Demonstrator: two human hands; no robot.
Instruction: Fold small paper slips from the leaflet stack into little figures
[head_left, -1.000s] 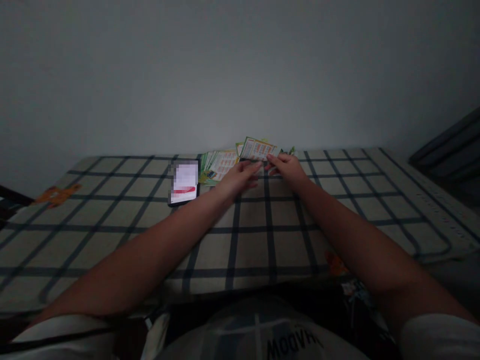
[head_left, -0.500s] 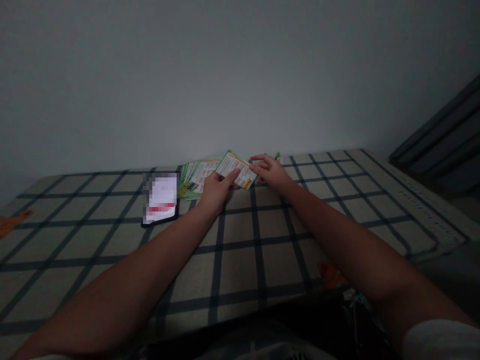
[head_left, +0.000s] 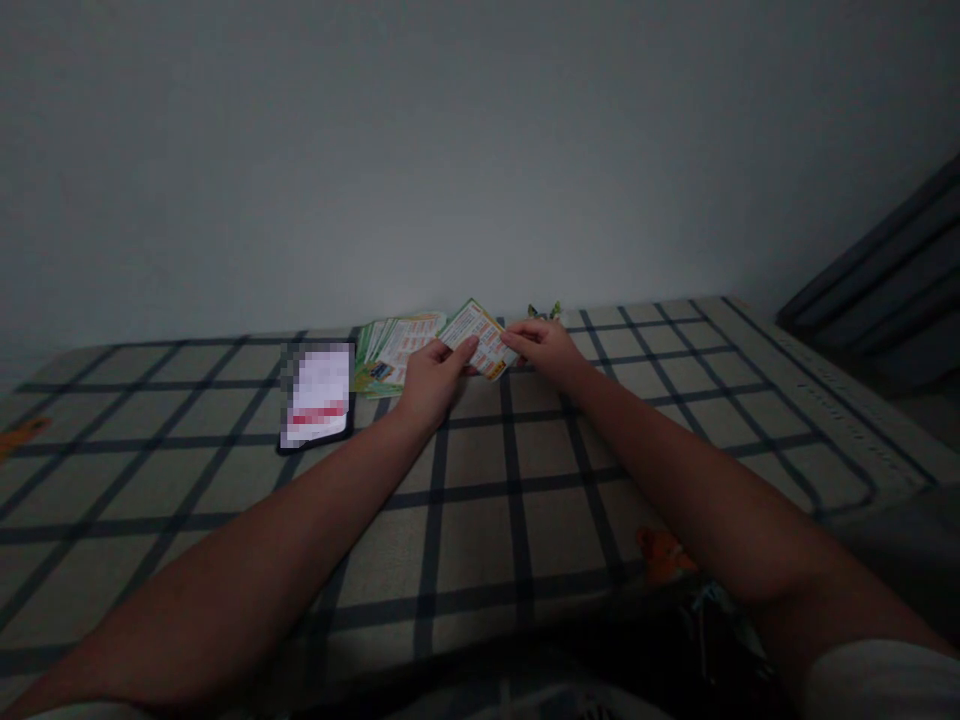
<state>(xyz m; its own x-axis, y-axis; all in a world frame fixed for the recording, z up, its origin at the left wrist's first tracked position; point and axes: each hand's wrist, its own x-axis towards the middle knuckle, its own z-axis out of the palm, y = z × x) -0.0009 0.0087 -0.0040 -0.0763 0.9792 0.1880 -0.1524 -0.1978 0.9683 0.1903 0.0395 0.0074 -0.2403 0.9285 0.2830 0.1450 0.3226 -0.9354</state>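
My left hand [head_left: 436, 378] is closed on a printed card [head_left: 480, 335] with a green edge, its thumb lying across the face. Whether more cards sit beneath it I cannot tell. At the card's right edge, my right hand [head_left: 546, 346] pinches the corner between thumb and fingers. Several similar cards [head_left: 401, 342] lie fanned out on the checked cloth, just left of and behind my left hand. Past my right hand, a small colourful item [head_left: 546, 311] is partly hidden; its kind is unclear.
A phone [head_left: 319, 395] with a lit, blurred screen lies left of the fanned cards. The checked cloth [head_left: 480, 540] covers the surface, which meets a plain wall [head_left: 480, 150] at the back. Dark folded fabric [head_left: 892, 270] hangs at the far right.
My right hand's fingers have come down from a raised, spread pose and closed on the card's right edge. The card has shifted slightly right in the picture.
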